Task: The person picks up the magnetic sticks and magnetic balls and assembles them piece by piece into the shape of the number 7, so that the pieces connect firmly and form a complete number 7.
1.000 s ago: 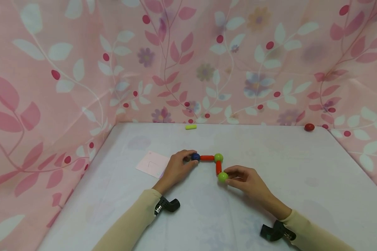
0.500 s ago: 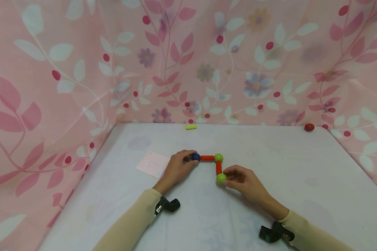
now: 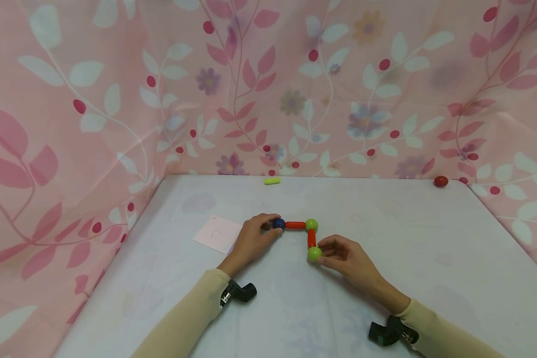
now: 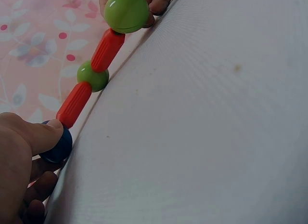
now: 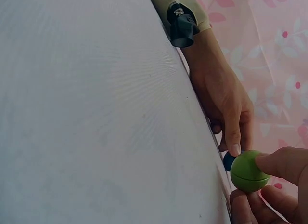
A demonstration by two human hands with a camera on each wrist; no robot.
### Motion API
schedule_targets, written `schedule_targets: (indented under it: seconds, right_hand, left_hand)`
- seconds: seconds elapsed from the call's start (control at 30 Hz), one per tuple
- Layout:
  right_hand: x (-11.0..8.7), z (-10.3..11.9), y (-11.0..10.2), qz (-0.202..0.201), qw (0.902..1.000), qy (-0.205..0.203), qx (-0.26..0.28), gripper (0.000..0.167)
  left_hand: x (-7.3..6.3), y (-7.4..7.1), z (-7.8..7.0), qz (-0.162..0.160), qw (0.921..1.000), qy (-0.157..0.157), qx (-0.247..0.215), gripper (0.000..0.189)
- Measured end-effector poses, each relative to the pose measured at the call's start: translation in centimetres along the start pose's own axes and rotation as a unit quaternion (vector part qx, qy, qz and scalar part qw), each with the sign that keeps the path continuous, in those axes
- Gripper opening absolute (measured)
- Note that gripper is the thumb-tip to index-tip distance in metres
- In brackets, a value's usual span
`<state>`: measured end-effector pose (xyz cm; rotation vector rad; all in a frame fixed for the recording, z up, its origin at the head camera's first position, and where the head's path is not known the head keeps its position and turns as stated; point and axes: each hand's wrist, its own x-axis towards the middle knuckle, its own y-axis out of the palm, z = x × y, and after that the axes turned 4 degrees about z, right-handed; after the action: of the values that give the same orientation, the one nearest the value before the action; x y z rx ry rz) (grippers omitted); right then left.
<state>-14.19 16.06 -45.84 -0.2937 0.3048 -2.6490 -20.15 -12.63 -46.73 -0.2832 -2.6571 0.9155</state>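
Note:
An L-shaped chain of balls and rods lies on the white table. My left hand [image 3: 251,239] pinches the dark blue ball [image 3: 279,224] at its left end. From there a red rod [image 3: 295,225] runs right to a green ball [image 3: 311,225] at the corner. A second red rod [image 3: 312,238] comes from that corner toward the near side and meets another green ball [image 3: 314,254]. My right hand [image 3: 353,261] pinches this near ball between thumb and fingers. In the right wrist view the near green ball [image 5: 249,171] hides the rods.
A pink card [image 3: 217,233] with a thin line drawing lies left of the left hand, partly beneath it. A yellow-green rod [image 3: 272,181] lies at the table's back edge. A red ball [image 3: 440,181] sits at the back right corner. Floral cloth [image 3: 268,89] hangs behind.
My right hand and the near green ball have shifted slightly left, bringing the second red rod nearly in line toward me. The left hand and blue ball have stayed put.

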Motion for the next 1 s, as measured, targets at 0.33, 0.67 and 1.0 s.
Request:
schedule_targets:
  seconds: [0.33,0.67,1.0]
  right_hand:
    - [0.1,-0.1,0.0,-0.002,1.0000,-0.002,0.002,0.031]
    - [0.1,0.4,0.5,-0.006,0.9981,0.021,-0.058,0.035]
    - [0.6,0.6,1.5,-0.028,0.9885,0.019,-0.147,0.042]
  left_hand:
    - [0.0,0.0,0.0,-0.001,1.0000,0.003,0.004,0.038]
    - [-0.1,-0.1,-0.2,-0.002,1.0000,0.002,0.004,0.039]
    - [-0.1,-0.1,-0.3,0.000,1.0000,-0.001,0.002,0.038]
